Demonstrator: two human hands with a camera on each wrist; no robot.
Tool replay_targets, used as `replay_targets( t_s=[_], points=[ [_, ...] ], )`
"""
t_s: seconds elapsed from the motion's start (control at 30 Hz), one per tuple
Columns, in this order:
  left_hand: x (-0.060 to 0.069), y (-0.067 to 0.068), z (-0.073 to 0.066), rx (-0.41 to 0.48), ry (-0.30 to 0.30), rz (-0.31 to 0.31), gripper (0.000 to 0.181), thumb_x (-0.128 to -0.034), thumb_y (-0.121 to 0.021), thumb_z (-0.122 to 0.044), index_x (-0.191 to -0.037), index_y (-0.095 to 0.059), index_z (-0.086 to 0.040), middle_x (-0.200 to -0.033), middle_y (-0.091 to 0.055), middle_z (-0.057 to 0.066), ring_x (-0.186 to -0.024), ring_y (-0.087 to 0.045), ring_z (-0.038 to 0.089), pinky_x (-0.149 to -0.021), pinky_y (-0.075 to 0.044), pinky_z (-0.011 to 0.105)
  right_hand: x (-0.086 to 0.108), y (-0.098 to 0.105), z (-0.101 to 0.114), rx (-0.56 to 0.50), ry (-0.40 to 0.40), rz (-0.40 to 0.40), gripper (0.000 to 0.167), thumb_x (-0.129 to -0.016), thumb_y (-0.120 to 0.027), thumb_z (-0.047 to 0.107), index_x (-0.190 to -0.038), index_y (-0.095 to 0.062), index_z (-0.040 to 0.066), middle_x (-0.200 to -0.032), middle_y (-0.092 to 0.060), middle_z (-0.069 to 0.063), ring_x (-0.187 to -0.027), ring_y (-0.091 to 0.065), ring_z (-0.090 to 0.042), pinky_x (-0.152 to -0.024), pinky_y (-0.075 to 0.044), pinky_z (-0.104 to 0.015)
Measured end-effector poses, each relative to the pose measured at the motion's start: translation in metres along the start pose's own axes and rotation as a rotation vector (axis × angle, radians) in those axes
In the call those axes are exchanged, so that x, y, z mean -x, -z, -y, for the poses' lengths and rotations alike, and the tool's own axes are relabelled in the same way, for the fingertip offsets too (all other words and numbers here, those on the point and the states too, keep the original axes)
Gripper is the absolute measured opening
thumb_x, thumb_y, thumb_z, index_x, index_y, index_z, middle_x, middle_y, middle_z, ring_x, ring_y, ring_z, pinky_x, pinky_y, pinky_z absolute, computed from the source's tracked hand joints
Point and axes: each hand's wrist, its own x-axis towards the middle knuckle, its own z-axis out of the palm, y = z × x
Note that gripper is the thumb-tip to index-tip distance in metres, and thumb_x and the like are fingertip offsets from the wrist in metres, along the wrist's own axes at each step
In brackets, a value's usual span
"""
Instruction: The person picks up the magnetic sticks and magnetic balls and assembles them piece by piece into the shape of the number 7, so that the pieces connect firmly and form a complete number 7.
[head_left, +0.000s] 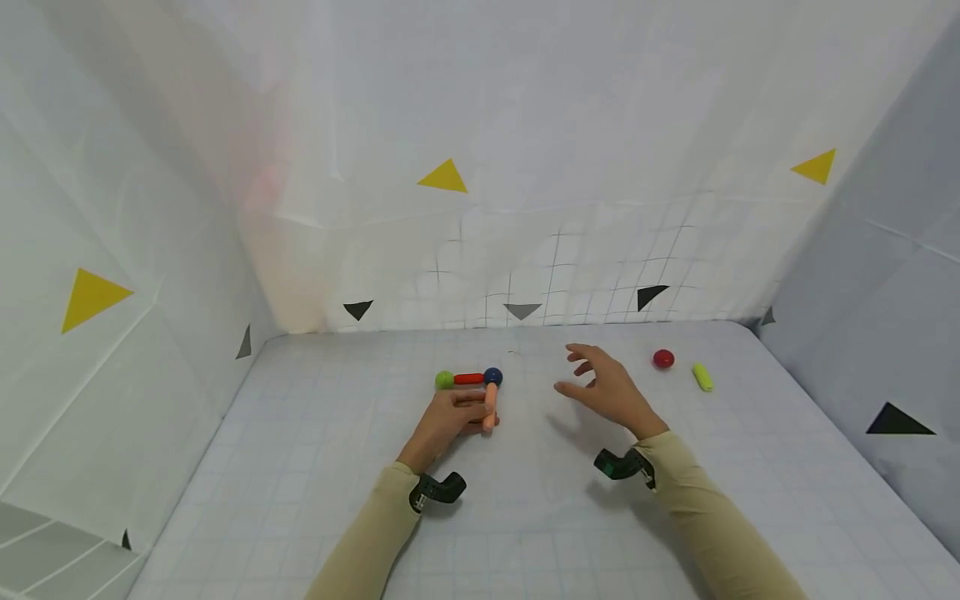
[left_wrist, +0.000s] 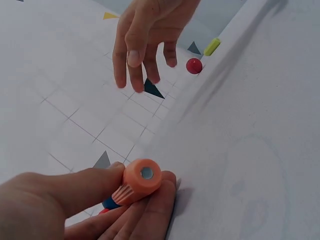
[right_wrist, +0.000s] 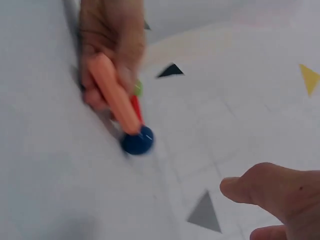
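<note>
My left hand (head_left: 444, 423) pinches an orange stick (head_left: 491, 407) between thumb and fingers; its free end, with a silvery round inset, faces the left wrist camera. The stick's far end meets a dark blue ball (head_left: 492, 377). From that ball a red stick (head_left: 468, 379) runs left to a lime green ball (head_left: 444, 380). In the right wrist view the orange stick (right_wrist: 114, 94) and blue ball (right_wrist: 138, 140) touch. My right hand (head_left: 611, 390) is held above the table to the right, fingers spread and slightly bent, holding nothing.
A red ball (head_left: 663, 359) and a yellow-green stick (head_left: 702, 377) lie at the back right of the white table (head_left: 525, 533). White sheeting with yellow and black triangles stands behind and at both sides.
</note>
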Motion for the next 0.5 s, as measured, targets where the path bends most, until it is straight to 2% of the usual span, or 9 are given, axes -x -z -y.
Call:
replay_targets(
  t_s=[0.23,0.5],
  points=[
    [-0.001,0.000,0.001,-0.003,0.006,-0.013,0.042,-0.0996,-0.072,-0.012,-0.136,-0.063,0.007,-0.112,-0.074,0.017,-0.099,-0.075,0.026,-0.087,-0.059,0.032,0.004,0.043,-0.022,0.051,-0.050,-0.110,0.053,-0.098,-0.076,0.021,-0.143,-0.056,0.002,-0.132,-0.063,-0.021,-0.115,-0.062,-0.037,-0.091,-0.053,-0.057],
    [-0.001,0.000,0.002,0.010,-0.006,-0.004,0.044,-0.1000,-0.071,-0.011,-0.139,-0.061,0.007,-0.116,-0.073,0.018,-0.101,-0.074,0.027,-0.088,-0.059,0.033,0.014,0.071,-0.040,0.108,-0.041,-0.214,0.038,-0.101,-0.071,0.015,-0.136,-0.063,0.002,-0.127,-0.068,-0.021,-0.107,-0.063,-0.038,-0.088,-0.051,-0.054]
  ],
)
